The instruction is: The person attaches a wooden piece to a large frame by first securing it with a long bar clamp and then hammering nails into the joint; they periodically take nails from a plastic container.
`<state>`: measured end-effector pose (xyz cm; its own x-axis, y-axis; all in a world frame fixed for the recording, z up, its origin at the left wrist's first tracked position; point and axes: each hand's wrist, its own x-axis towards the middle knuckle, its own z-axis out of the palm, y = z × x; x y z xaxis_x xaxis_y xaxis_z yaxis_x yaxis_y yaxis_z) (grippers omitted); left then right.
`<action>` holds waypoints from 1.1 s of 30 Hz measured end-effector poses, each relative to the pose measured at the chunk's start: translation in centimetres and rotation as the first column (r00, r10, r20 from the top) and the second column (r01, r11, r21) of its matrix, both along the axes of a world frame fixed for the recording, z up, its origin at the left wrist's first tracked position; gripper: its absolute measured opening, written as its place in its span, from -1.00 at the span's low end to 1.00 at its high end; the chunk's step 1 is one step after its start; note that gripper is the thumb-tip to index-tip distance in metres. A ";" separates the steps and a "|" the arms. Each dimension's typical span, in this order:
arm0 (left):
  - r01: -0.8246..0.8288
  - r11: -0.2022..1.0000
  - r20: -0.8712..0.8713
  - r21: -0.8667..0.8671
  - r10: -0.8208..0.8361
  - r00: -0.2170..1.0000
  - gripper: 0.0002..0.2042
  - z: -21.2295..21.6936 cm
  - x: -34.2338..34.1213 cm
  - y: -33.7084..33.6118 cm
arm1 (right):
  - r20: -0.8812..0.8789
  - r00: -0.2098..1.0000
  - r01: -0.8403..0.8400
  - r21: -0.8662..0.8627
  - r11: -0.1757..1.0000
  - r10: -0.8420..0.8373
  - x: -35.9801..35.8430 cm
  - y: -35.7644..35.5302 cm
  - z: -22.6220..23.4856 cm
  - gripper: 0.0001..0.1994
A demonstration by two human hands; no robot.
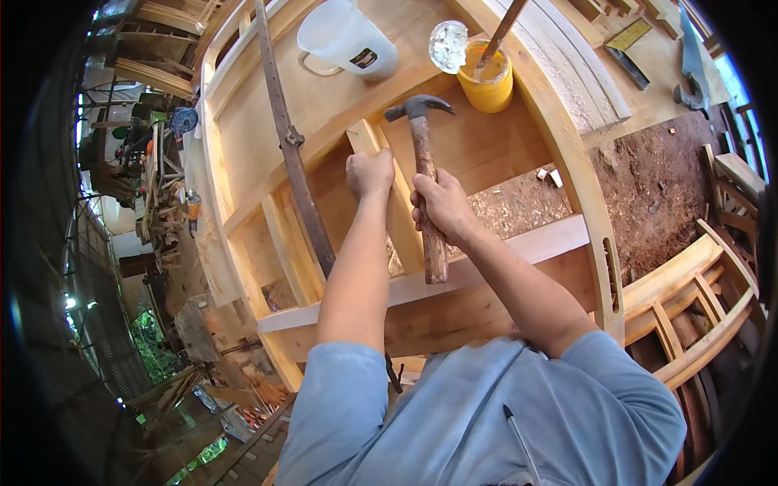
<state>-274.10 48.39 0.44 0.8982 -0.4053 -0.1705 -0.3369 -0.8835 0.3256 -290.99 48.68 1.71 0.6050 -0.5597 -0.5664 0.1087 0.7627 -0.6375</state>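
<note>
My right hand [442, 202] is wrapped round the wooden handle of a claw hammer [421, 146]. The hammer's dark head points away from me, above the frame. To its left, my left hand [370, 173] is closed at a pale wooden slat [402, 212], near the slat's far end, with the thumb along it. The undersides of those fingers are hidden. This slat runs between a far crossbar and a whitish near crossbar [519, 245] of a large wooden frame [577, 174]. A long dark metal bar clamp [285, 134] lies across the frame, left of my left hand.
Beyond the hammer stand a yellow pot [489, 87] with a brush in it and its smeared lid [448, 47]. A translucent pitcher [356, 44] sits on the far panel. Right are a hand saw [693, 61], a try square [628, 53] and another wooden frame [689, 324].
</note>
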 end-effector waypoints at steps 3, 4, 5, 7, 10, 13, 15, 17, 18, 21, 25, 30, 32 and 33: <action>0.002 1.000 -0.014 -0.016 -0.002 1.000 -0.51 -0.4 0.2 0.2 | -0.004 0.999 -0.044 0.023 0.999 0.044 0.3 0.0 0.0 -0.76; 0.007 1.000 -0.007 -0.027 -0.007 1.000 -0.51 -0.4 0.2 0.2 | -0.053 0.999 0.002 0.047 0.999 0.001 0.4 0.0 -0.1 -0.77; -0.001 1.000 -0.006 -0.024 0.001 1.000 -0.51 -0.5 0.2 0.3 | -0.019 0.999 -0.031 0.057 0.998 0.032 0.4 0.1 -0.2 -0.77; 0.010 1.000 -0.010 -0.026 -0.011 1.000 -0.51 -0.6 0.3 0.3 | -0.032 0.994 0.106 0.099 0.989 -0.103 0.4 0.2 -0.5 -0.77; 0.018 1.000 -0.031 -0.016 -0.019 0.999 -0.50 -0.6 0.4 0.1 | 0.012 1.000 -0.004 0.073 0.997 0.003 0.4 0.2 -0.9 -0.76; 0.031 1.000 -0.031 0.005 -0.031 0.999 -0.49 -0.6 0.4 0.0 | -0.021 0.995 -0.096 0.032 0.995 0.097 0.2 0.1 -1.1 -0.75; 0.035 0.999 -0.017 -0.005 -0.035 0.999 -0.49 -0.6 0.4 0.0 | -0.044 0.998 0.048 0.056 0.997 -0.045 0.2 0.2 -1.0 -0.75; 0.029 1.000 -0.008 -0.004 -0.029 1.000 -0.49 -0.6 0.3 0.0 | -0.045 0.997 0.070 0.055 0.996 -0.067 0.4 0.4 -0.9 -0.75; 0.024 1.000 -0.013 0.000 -0.025 1.000 -0.49 -0.6 0.4 0.1 | -0.025 0.998 0.067 0.037 0.997 -0.066 0.5 0.6 -0.8 -0.75; 0.022 1.000 -0.038 0.012 -0.022 0.999 -0.47 -0.5 0.4 0.0 | -0.014 1.000 0.017 0.023 1.000 -0.017 0.2 1.5 -0.8 -0.75; -0.017 0.999 0.026 -0.047 0.018 0.999 -0.45 -0.3 0.4 -0.2 | 0.001 0.999 -0.039 0.014 0.999 0.039 -1.9 3.5 -1.0 -0.79; -0.107 0.985 -0.157 -0.134 0.086 0.984 -0.32 -0.3 1.2 0.8 | 0.283 0.959 -0.122 0.439 0.890 -0.008 -6.1 4.9 -0.1 -0.85; -0.157 0.963 -0.263 -0.218 0.097 0.960 -0.28 -0.6 1.6 1.9 | 0.208 0.977 -0.134 0.468 0.874 0.038 -7.1 4.5 1.0 -0.86; -0.136 0.963 -0.308 -0.234 0.059 0.949 -0.19 -0.9 1.8 2.6 | 0.276 0.958 -0.189 0.419 0.888 0.074 -7.4 4.3 1.8 -0.86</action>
